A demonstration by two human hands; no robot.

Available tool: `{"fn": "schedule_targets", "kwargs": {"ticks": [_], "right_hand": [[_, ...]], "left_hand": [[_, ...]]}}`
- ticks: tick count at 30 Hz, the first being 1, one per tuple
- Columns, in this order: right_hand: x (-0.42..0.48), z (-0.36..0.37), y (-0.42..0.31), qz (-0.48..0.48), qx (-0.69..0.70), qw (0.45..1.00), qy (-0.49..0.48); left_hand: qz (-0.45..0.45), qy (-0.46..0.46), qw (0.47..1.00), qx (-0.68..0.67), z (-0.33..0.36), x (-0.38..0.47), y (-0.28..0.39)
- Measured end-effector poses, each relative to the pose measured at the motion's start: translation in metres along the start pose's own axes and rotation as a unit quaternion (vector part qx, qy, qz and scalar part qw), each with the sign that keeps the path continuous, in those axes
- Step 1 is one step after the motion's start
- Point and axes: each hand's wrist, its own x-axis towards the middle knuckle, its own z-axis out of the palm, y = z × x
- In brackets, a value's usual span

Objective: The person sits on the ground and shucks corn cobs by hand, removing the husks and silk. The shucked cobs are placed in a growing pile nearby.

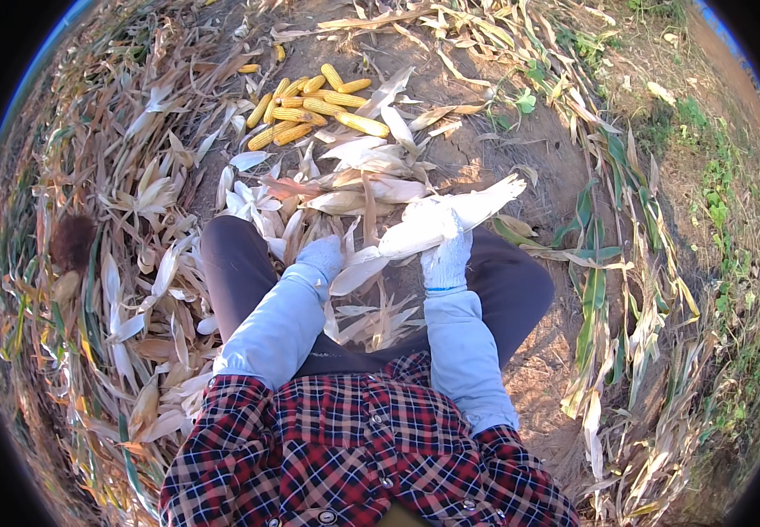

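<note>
My right hand [448,253], in a white knit glove, grips an ear of corn wrapped in pale dry husk [419,230]. The ear lies slantwise above my right knee, and sunlight washes out part of it. A loose husk leaf hangs at its lower left end. My left hand [322,255], gloved too, is over the husks between my knees; its fingers are turned away, so whether it holds anything is hidden. Beyond both hands are more ears in husk [353,201] and torn husk leaves [255,204]. Farther off lies a pile of bare yellow corn cobs [317,105].
Dry corn stalks and leaves [149,171] cover the ground on the left. On the right, a row of cut stalks [594,277] curves past my knee, with green weeds [716,204] beyond. Bare soil [518,158] shows ahead. A dark brown tuft [73,242] sits far left.
</note>
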Motion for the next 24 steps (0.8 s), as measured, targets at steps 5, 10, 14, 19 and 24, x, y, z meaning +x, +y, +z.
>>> {"fn": "schedule_targets", "kwargs": {"ticks": [5, 10, 14, 19, 24], "right_hand": [[-0.013, 0.009, 0.000, -0.054, -0.074, 0.996, 0.013], [0.007, -0.008, -0.050, -0.028, 0.148, 0.985, -0.079], [0.002, 0.011, -0.052, 0.067, 0.171, 0.983, -0.031], [0.000, -0.004, -0.014, 0.137, 0.098, 0.982, -0.079], [-0.005, 0.006, 0.000, 0.130, -0.019, 0.991, -0.031]], "left_hand": [[-0.011, -0.068, 0.994, 0.085, 0.010, 0.002, 0.004], [0.022, -0.095, 0.983, 0.154, -0.019, -0.026, 0.012], [0.088, -0.064, 0.994, -0.032, -0.041, -0.052, 0.046], [0.128, -0.157, 0.834, -0.514, -0.028, -0.039, 0.054], [0.141, -0.180, 0.731, -0.643, -0.028, -0.053, 0.079]]}}
